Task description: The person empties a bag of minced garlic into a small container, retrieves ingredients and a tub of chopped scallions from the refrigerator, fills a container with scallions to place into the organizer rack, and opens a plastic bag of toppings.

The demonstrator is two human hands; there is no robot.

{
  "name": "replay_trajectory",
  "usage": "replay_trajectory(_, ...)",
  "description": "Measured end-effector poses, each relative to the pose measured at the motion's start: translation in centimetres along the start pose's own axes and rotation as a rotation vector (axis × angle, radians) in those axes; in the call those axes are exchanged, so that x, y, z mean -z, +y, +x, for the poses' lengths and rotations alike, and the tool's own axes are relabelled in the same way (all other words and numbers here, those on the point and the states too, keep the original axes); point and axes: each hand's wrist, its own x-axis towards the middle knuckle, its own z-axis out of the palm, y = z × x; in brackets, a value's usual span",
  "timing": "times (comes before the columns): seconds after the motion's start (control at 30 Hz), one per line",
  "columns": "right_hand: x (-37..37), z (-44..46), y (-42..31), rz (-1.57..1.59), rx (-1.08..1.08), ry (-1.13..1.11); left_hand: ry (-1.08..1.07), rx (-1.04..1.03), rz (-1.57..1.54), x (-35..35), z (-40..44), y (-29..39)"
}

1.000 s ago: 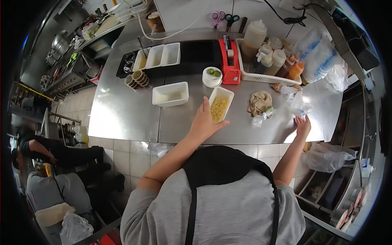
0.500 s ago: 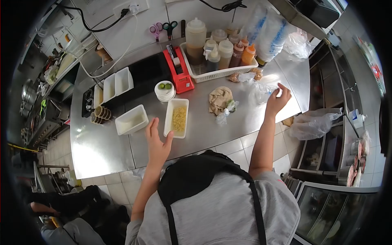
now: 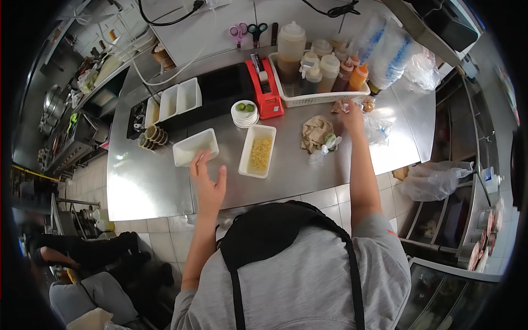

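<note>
The white tray of yellow pieces (image 3: 253, 173) rests on the bench (image 3: 148, 187); left of this tray, the left hand (image 3: 208, 186) is open, fingers spread, fingertips at the near side of the white tub (image 3: 192, 142), contact unclear; right of the tray, past the crumpled cloth (image 3: 315, 133), the right hand (image 3: 351, 114) has its fingers drawn in by the brown packet (image 3: 336, 106); whether it grips cannot be told.

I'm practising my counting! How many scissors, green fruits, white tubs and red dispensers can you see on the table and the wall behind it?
Scissors: 2
Green fruits: 2
White tubs: 5 (3 in the black rack, 2 on the table)
Red dispensers: 1
Total: 10
</note>
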Motion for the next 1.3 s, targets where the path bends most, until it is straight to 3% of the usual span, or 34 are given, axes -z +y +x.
replay_trajectory(0.1, 5.1, -2.4, -3.3, 0.222, 0.006, -0.322, 0.041, 0.037, 0.059, 1.3, -0.5, -1.6)
replay_trajectory(0.2, 7.4, -5.2, -4.0, 0.034, 0.508, -0.467, 0.061, 0.078, 0.074, 1.7, -1.0, -2.2)
replay_trajectory(0.3, 5.7, -6.0, -3.1, 0.102, 0.409, -0.609, 0.053, 0.097, 0.074, 1.8, -0.8, -1.8)
replay_trajectory(0.4, 6.0, -5.1, -4.2, 0.486, -0.158, -0.668, 0.062, 0.101, 0.059, 1.5, -0.2, -1.9)
replay_trajectory(0.5, 6.6, -5.2, -6.0, 0.814, -0.159, -0.517, 0.06, 0.068, 0.034, 1.3, 0.5, -1.3)
replay_trajectory(0.6, 6.9, -5.5, -7.8, 0.898, -0.211, -0.505, 0.043, 0.015, -0.031, 0.5, 1.1, 0.2)
replay_trajectory(0.73, 6.1, -5.2, -7.4, 0.825, -0.359, -0.323, 0.006, -0.042, -0.132, -0.3, 1.5, 2.4)
replay_trajectory(0.83, 7.3, -7.0, -6.1, 0.097, -0.188, 0.091, -0.015, -0.088, -0.145, -0.3, 1.6, 2.8)
replay_trajectory(0.97, 15.0, -12.2, -6.0, 0.293, -0.304, 0.136, -0.086, -0.168, -0.266, -1.1, 0.9, 4.1)
replay_trajectory(1.07, 21.1, -19.7, -5.6, -0.119, -0.268, 0.257, -0.275, -0.336, -0.381, -2.1, -0.1, 5.8)
replay_trajectory(1.17, 26.4, -29.2, -4.3, -0.273, -0.539, 0.355, -0.493, -0.472, -0.538, -4.0, -1.5, 8.2)
replay_trajectory(1.3, 34.4, -42.6, -6.7, -0.348, -0.82, 0.536, -0.578, -0.638, -0.661, -7.2, -3.2, 10.5)
